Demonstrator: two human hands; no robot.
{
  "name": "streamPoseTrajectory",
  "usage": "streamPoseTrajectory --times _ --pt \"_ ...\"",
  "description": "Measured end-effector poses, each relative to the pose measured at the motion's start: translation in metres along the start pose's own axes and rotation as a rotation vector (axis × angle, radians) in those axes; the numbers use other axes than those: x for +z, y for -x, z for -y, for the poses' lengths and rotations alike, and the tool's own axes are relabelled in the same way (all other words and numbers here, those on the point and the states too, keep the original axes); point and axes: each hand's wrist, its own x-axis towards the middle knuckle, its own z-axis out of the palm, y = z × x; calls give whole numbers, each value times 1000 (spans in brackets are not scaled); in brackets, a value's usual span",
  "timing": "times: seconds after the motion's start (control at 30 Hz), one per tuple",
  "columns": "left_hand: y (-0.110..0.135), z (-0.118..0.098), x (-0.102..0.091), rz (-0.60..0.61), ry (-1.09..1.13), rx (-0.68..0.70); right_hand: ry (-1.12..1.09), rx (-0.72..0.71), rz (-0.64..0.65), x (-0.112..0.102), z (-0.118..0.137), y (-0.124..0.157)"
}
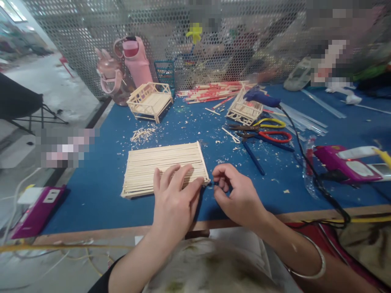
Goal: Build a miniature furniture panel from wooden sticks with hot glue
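Observation:
A flat panel of pale wooden sticks, laid side by side with a crosswise stick at its right end, lies near the table's front. My left hand rests on it, fingers spread over the sticks and thumb by the right front corner. Just right of that corner is my right hand, fingers curled, with a gap between thumb and forefinger; I see nothing held in it. Behind the panel stand a small stick-built bench and a second stick frame. A blue glue gun lies against that frame.
Red-handled pliers, yellow-handled scissors and red-tipped sticks lie behind. Clear glue sticks are at the right. Purple power strips sit at both sides. A pink bottle stands by the mesh screen. A black cord runs frontward.

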Motion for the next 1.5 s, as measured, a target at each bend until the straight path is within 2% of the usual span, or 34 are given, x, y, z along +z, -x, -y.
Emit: streamPoseTrajectory --times 0.23,0.33,0.53,0.6,0.77,0.93,1.1,1.23,1.37,1.5 --pt "2 1 1 15 -45 35 1 4 18 5 -3 1" --pt "1 5 -3 1 -34 50 3 -27 -16 6 -4 2" --pt "13 29 -19 -271 -30 -54 27 -284 -114 5 -7 5" --pt "21 38 -25 -308 -65 -111 29 -333 -122 4 -8 5" --pt "37 55 -34 -311 -81 -290 68 -382 -178 5 -7 6" --pt "41 66 -32 -284 -38 -420 147 -419 -226 7 -8 8" --pt "42 68 -30 -296 -5 -417 320 -473 -229 9 -7 9" --pt "42 66 -31 -296 0 -414 351 -473 -226 9 -7 8" --pt "42 66 -32 -305 3 -419 276 -475 -244 10 -7 9" --pt "42 67 -31 -303 4 -419 87 -365 -376 5 -5 12"
